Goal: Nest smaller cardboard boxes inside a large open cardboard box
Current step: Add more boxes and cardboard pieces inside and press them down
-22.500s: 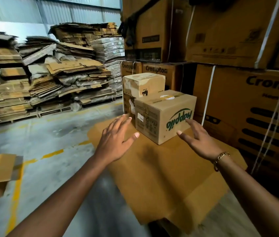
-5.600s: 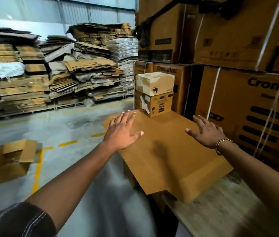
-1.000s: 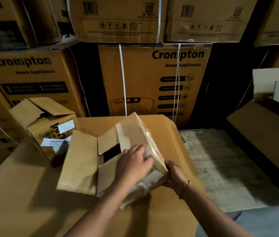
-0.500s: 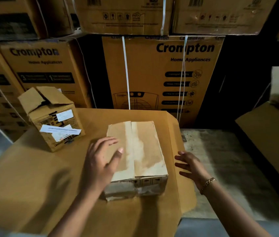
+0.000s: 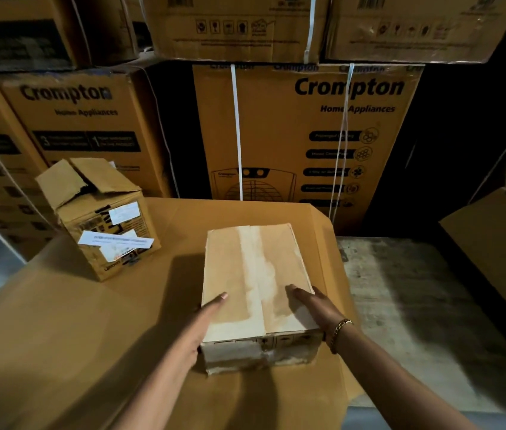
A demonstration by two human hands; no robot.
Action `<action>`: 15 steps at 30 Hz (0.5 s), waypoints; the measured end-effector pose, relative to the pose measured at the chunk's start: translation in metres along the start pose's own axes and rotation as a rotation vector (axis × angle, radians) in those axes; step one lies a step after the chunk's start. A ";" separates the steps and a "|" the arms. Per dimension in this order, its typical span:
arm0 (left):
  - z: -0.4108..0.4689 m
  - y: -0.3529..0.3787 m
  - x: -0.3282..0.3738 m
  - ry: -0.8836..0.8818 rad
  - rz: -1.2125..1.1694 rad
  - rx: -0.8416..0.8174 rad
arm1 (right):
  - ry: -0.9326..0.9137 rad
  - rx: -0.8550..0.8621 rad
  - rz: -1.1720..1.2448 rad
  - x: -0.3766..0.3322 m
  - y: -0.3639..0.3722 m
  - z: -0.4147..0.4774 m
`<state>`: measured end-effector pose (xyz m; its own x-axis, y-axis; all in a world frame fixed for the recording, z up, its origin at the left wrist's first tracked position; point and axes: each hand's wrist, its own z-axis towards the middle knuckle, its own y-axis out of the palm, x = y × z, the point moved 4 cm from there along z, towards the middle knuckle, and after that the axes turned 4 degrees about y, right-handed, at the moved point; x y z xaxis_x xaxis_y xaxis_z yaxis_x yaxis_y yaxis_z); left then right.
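A small pale cardboard box with its top flaps closed lies on a flat brown cardboard sheet. My left hand presses against its left side, thumb on the top edge. On the opposite side, my right hand, with a bracelet at the wrist, grips the right side with fingers over the top. A second small box, with white labels and loose top flaps, stands to the left on the same sheet. No large open box is in view.
Big strapped Crompton cartons stand stacked right behind the sheet. A bare worn wooden platform lies to the right. Another brown carton sits at the far right edge.
Half a second ago my left hand lay on the closed box top and my right hovered beside it. Both hands now clasp its sides. A second ago the flaps were still being folded down.
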<state>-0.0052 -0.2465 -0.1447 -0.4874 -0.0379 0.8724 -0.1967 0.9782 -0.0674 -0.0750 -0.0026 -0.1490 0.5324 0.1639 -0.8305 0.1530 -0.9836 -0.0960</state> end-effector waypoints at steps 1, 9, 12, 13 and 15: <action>0.001 0.002 0.003 0.011 0.003 -0.009 | -0.015 0.021 0.011 -0.002 -0.002 0.000; 0.020 0.076 0.054 0.167 -0.111 -0.123 | -0.183 0.254 0.122 -0.028 -0.090 -0.013; 0.013 0.125 0.080 0.231 -0.121 -0.139 | -0.270 0.312 0.135 -0.042 -0.143 -0.036; 0.006 0.143 0.088 0.266 -0.114 -0.146 | -0.297 0.333 0.158 -0.044 -0.163 -0.045; -0.011 0.184 0.105 0.325 -0.096 -0.182 | -0.363 0.379 0.193 -0.047 -0.205 -0.064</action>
<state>-0.0833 -0.0686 -0.0608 -0.1728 -0.0930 0.9806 -0.0597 0.9947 0.0838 -0.0777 0.1961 -0.0553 0.1898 0.0073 -0.9818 -0.2643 -0.9627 -0.0582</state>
